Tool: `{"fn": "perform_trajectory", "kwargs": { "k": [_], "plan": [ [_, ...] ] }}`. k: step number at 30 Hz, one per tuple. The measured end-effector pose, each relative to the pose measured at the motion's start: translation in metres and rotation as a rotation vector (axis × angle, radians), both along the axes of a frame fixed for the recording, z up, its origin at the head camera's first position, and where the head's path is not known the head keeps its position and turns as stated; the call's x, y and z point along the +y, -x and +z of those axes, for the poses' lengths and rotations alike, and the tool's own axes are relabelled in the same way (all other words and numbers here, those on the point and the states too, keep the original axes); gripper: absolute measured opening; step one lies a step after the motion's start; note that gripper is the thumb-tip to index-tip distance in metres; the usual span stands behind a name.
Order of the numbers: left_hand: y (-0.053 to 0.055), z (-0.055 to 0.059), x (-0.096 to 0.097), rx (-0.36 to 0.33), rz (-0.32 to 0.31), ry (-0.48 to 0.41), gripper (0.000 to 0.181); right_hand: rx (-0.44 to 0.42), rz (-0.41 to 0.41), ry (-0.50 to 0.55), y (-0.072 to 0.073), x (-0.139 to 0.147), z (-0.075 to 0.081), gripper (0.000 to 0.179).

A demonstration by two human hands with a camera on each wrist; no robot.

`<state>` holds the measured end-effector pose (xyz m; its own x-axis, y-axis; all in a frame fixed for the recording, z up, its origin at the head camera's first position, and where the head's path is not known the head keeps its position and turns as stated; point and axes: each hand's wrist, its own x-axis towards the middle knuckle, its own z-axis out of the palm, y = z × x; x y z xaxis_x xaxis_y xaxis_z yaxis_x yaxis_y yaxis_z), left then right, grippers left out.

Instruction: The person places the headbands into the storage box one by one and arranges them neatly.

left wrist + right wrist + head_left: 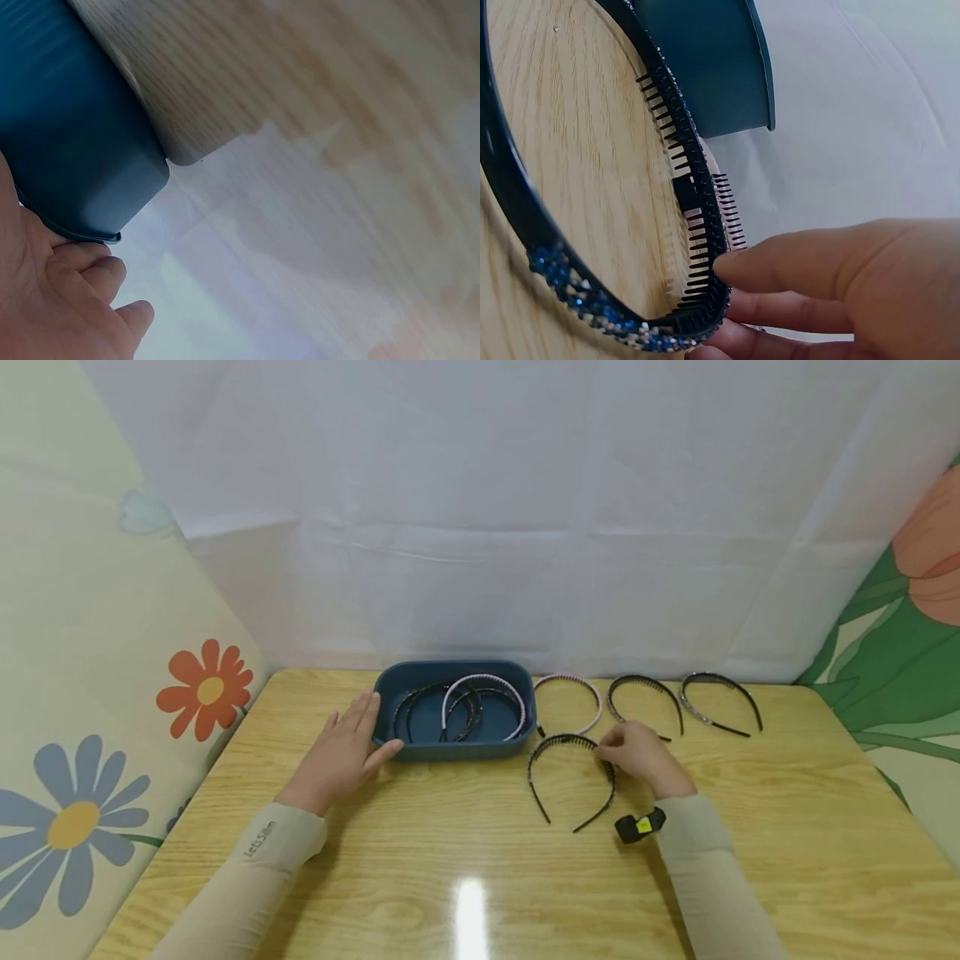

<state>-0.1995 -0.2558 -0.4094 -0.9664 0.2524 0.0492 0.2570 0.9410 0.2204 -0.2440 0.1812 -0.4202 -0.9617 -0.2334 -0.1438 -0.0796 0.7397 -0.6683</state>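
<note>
My right hand point(637, 753) pinches a black toothed headband point(564, 740) by its right side, in front of the row of other headbands. Blue and silver glitter covers the outside of this headband point(577, 289) in the right wrist view, where thumb and fingers hold its band. At the left end of a dark blue bin point(457, 750) rests my left hand point(337, 756), fingers straight along the wall and thumb by the front rim. Inside the bin lie a pink headband point(486, 678) and several dark headbands point(420, 693), overlapping one another.
Right of the bin, a pink headband point(567, 677), a black headband point(645, 679) and a black headband with a silvery side point(697, 714) lie in a row along the back of the wooden table point(405, 843). A white cloth point(465, 527) hangs behind.
</note>
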Motion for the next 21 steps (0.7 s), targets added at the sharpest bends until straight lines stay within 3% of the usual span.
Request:
{"fn": "perform_trajectory", "kwargs": {
  "k": [9, 21],
  "plan": [
    [-0.0005, 0.0006, 0.0016, -0.004, -0.004, -0.006, 0.093, -0.006, -0.007, 0.029, -0.0002, -0.0005, -0.0003, 0.014],
    [-0.0002, 0.0016, 0.0011, -0.004, -0.004, -0.002, 0.093, -0.048, 0.023, 0.095, 0.0023, 0.005, 0.0044, 0.019]
  ]
}}
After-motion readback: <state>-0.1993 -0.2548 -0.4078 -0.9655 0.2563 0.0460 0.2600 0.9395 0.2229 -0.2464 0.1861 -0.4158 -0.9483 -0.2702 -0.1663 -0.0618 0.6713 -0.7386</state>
